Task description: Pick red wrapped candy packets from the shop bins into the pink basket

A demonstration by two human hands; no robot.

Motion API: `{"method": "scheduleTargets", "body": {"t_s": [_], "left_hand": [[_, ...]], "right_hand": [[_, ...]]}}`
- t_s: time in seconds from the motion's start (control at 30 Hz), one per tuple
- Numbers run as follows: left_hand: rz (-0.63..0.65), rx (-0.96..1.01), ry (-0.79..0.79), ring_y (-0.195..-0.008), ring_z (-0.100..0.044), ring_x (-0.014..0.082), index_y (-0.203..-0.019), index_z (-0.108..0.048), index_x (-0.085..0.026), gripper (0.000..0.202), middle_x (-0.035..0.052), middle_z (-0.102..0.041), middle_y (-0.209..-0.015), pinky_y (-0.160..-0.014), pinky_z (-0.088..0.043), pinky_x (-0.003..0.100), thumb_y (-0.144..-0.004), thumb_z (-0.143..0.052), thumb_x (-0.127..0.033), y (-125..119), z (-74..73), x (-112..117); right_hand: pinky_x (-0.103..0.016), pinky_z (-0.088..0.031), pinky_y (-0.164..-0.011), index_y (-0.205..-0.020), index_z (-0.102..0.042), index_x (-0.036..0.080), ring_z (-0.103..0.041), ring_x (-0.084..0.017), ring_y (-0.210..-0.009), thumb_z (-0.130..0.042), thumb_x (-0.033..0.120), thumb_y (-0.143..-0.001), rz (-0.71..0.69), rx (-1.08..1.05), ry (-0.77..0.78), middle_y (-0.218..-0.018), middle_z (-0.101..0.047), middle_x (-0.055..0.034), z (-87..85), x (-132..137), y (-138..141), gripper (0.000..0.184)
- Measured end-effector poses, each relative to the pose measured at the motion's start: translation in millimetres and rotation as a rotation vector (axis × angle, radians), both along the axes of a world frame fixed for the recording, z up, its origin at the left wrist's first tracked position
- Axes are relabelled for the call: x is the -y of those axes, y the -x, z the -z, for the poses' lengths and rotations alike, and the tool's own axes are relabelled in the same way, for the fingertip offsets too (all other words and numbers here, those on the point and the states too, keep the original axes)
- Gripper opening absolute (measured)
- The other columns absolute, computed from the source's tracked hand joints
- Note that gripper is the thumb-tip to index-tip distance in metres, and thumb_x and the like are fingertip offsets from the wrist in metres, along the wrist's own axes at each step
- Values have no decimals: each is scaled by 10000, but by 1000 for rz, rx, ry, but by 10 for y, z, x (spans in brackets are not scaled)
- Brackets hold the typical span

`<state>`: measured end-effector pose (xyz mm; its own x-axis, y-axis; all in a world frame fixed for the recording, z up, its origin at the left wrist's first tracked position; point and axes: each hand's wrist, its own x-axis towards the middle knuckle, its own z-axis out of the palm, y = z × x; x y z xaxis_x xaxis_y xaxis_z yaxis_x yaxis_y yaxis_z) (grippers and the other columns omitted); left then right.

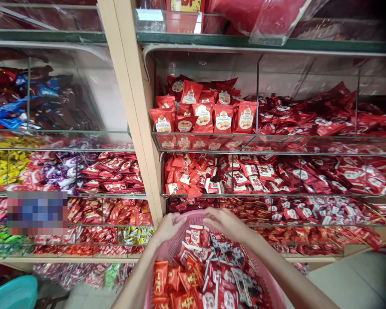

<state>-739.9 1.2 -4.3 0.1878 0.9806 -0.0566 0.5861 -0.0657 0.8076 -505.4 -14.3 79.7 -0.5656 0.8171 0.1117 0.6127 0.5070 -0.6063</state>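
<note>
A pink plastic basket (pixel 180 244) full of small red, white and dark wrapped sweets sits low in the middle, its far rim close to the shelves. My left hand (pixel 169 226) curls over the far rim, fingers closed on it. Close beside it, my right hand (pixel 225 222) reaches over the rim, fingers bent down among the sweets at the basket's far end. Whether the right hand pinches a sweet is hidden. Just beyond both hands stands a clear bin of red wrapped sweets (pixel 193 177).
Tiered clear bins of sweets fill the wall: red biscuit packets (pixel 203 115) above, dark red packs (pixel 321 118) right, blue and brown packs (pixel 35 103) upper left, yellow sweets (pixel 0 165) left. A beige post (pixel 138 128) divides the shelves. A teal tub (pixel 13 294) sits bottom left.
</note>
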Motion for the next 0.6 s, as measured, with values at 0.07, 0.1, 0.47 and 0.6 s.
{"method": "scheduleTargets", "body": {"t_s": [0.07,0.1,0.47,0.6], "left_hand": [[22,-26,-29,-600,-446,123,-696,-580,-152,505,-15,-525,-610,-574,-327,233,-768,-408,-621,-5,-7,-3],[32,-38,-43,-597,-451,124,-698,-581,-152,505,-14,-528,-609,-569,-325,233,-775,-400,-616,-5,-8,-3],[23,-31,-60,-537,-385,101,-663,-580,-154,519,-35,-459,-542,-523,-282,220,-757,-414,-637,20,49,-5],[25,-22,-59,-532,-359,93,-661,-563,-154,517,-43,-425,-541,-523,-283,217,-763,-409,-637,18,41,4]], "right_hand": [[-248,-433,-709,-966,-604,215,-598,-139,-753,-405,364,-909,3,-65,-63,-852,-665,-11,-245,13,8,255],[-244,-434,-712,-942,-608,213,-599,-135,-757,-397,366,-912,8,-97,-98,-860,-666,-11,-357,-4,15,262],[-284,-393,-685,-1087,-499,118,-638,-238,-860,-395,184,-879,477,360,-188,-902,-668,-149,-533,-671,294,241],[-299,-401,-684,-1117,-479,104,-635,-261,-898,-398,196,-875,549,427,-162,-945,-667,-174,-559,-716,337,272]]}}
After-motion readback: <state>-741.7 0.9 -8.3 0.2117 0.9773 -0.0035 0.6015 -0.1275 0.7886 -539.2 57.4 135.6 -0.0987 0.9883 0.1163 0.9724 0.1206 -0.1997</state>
